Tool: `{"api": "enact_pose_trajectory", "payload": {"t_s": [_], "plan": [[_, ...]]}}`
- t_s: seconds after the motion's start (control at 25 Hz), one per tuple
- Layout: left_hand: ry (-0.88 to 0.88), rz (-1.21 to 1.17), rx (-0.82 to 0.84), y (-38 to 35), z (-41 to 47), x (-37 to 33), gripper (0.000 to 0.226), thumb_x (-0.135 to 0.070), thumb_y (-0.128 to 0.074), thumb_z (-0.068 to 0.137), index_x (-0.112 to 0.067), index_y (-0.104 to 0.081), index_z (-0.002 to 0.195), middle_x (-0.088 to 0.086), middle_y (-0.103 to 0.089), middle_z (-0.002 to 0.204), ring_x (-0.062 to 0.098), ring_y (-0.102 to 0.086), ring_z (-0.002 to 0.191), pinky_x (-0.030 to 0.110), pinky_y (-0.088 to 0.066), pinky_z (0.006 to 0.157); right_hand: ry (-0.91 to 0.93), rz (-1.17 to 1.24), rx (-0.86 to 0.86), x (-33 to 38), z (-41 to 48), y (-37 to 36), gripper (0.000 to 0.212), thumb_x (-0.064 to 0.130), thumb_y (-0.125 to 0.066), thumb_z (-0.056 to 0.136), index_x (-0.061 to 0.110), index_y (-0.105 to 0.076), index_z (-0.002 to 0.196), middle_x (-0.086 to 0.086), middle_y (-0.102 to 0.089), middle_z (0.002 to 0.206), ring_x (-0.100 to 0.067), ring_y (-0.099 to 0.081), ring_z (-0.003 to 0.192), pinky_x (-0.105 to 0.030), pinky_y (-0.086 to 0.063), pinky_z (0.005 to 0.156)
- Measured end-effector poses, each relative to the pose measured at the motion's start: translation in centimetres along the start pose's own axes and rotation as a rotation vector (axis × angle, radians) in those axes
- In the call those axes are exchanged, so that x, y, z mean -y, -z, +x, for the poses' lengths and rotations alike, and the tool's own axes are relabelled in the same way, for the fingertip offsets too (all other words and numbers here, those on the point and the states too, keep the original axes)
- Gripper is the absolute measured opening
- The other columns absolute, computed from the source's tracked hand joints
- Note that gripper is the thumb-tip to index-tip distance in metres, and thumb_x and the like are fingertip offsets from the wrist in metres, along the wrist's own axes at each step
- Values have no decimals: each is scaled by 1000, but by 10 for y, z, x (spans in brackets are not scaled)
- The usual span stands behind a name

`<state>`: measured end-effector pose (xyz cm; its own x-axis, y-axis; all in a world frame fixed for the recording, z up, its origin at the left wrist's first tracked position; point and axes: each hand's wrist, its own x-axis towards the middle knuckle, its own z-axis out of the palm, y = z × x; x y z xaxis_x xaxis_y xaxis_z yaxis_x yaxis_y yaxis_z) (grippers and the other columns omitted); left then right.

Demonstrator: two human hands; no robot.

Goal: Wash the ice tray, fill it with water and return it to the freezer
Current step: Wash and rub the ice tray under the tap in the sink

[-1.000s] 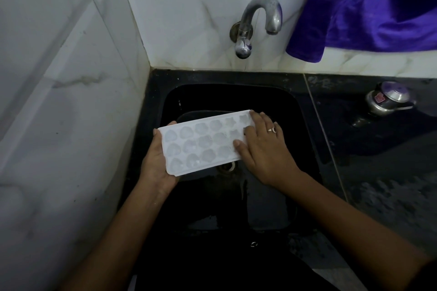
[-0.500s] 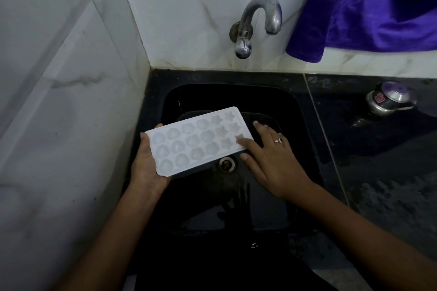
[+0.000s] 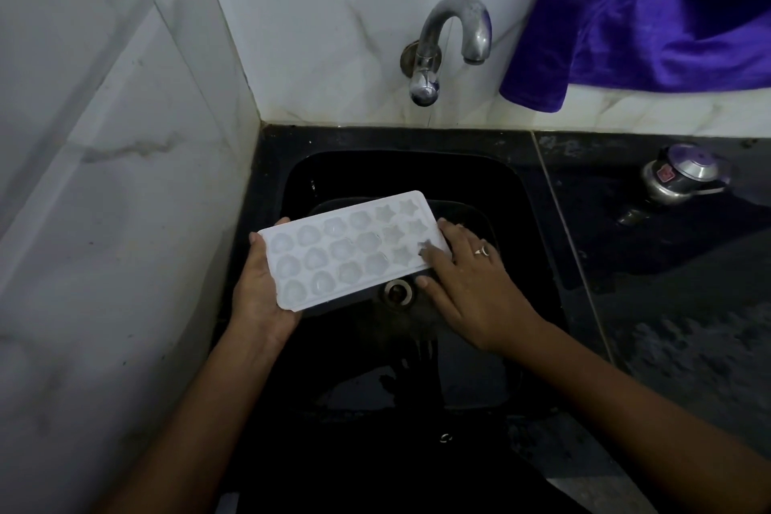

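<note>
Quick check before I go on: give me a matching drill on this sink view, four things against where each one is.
Things:
1. ice tray
2. tap
3. purple cloth
4. steel vessel

Places:
A. on the black counter, right of the sink
B. on the tiled wall above the sink
C. held by the left hand over the sink
D. hanging at the upper right

Pairs: 1-C, 2-B, 3-D, 4-A
</note>
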<state>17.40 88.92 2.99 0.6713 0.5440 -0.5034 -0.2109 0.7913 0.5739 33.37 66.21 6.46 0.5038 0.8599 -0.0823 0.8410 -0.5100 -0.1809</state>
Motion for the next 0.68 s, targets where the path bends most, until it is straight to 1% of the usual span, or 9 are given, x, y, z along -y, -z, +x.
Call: {"api": "enact_pose_trajectory", "payload": {"t_s": [0.04,0.08,0.16,0.2,0.32,0.36,0.48,0.6,0.68], "plan": [[7,3,0,1,1,-1,39,-48,-38,113,-23,-67,107,27,-61,138,21,-79,83,39,-64,66,-4,-7,2,-2,1,2,60,60,-17,105,27,-48,144,-18,-21,168,-40,-22,154,-64,-26,120],[17,-12,2,1,0,0,39,-50,-39,112,-23,-67,116,24,-60,142,23,-79,90,41,-64,69,-26,6,-11,-3,3,5,57,58,-18,105,28,-51,140,-19,-22,167,-40,-23,153,-64,-26,119],[28,-29,-15,1,-1,5,50,-57,-41,108,-22,-62,137,13,-68,139,30,-75,112,48,-64,79,-63,37,-42,2,7,6,55,56,-21,106,19,-56,126,-22,-27,165,-42,-28,151,-63,-30,117],[27,-26,-16,2,1,5,53,-58,-41,107,-21,-60,140,10,-71,136,32,-73,116,50,-64,81,-50,32,-43,4,7,3,57,56,-22,105,15,-56,126,-22,-28,165,-42,-29,151,-63,-32,116],[6,0,-20,3,3,-1,47,-54,-40,110,-18,-67,126,6,-78,115,27,-78,102,46,-65,75,15,0,-12,-4,-1,-2,59,59,-19,106,25,-47,146,-17,-23,168,-40,-22,154,-64,-28,119],[12,-8,-19,3,3,-2,47,-54,-41,110,-19,-67,125,6,-78,113,26,-78,101,46,-65,75,-2,7,-21,-6,0,1,57,58,-19,106,28,-48,144,-17,-23,168,-40,-21,154,-64,-27,119],[26,-18,-16,-1,2,4,56,-59,-42,106,-23,-60,144,9,-71,135,32,-71,120,52,-63,86,-65,48,-56,1,6,4,55,56,-22,105,18,-55,128,-20,-28,165,-42,-25,153,-63,-30,117],[0,-1,-11,-1,1,0,51,-55,-41,109,-19,-63,138,11,-73,129,29,-76,110,45,-64,76,10,-2,-23,-3,-1,-2,59,58,-19,106,24,-47,146,-16,-22,168,-39,-20,155,-63,-26,120],[4,-12,-18,0,2,0,52,-56,-41,109,-19,-63,139,10,-72,131,29,-75,113,47,-65,78,-25,14,-51,-6,2,4,55,57,-20,106,28,-51,142,-17,-23,167,-40,-20,155,-63,-25,120]]}}
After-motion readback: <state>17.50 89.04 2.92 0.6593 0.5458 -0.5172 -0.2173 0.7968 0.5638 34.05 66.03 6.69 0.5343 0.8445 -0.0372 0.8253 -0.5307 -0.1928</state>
